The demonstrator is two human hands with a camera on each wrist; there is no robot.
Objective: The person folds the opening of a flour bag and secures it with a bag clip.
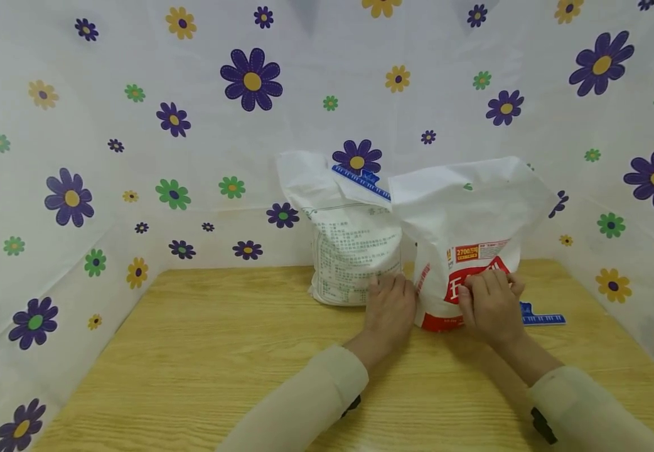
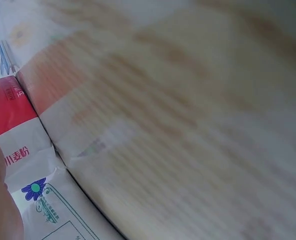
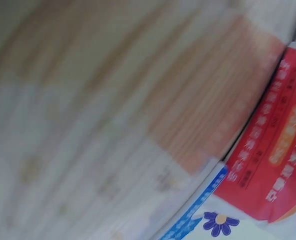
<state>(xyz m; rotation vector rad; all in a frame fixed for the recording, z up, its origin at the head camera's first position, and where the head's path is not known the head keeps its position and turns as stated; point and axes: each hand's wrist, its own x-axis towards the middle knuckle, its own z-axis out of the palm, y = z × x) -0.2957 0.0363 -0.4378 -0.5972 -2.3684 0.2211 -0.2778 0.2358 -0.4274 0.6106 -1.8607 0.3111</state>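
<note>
Two white bags stand side by side on the table. The right one, a flour bag with red and orange print, has a tall, loose top. My right hand is at its lower right front with curled fingers, gripping it there; the fingertips are partly hidden. Between the bags lies my left hand, against the flour bag's left edge and in front of the lower right corner of the green-printed bag. What its fingertips do is hidden. A blue sealing clip sits across the green-printed bag's folded top.
Another blue clip lies on the wooden table, right of the flour bag, and also shows beside it in the right wrist view. A flowered white curtain encloses the table at the back and both sides.
</note>
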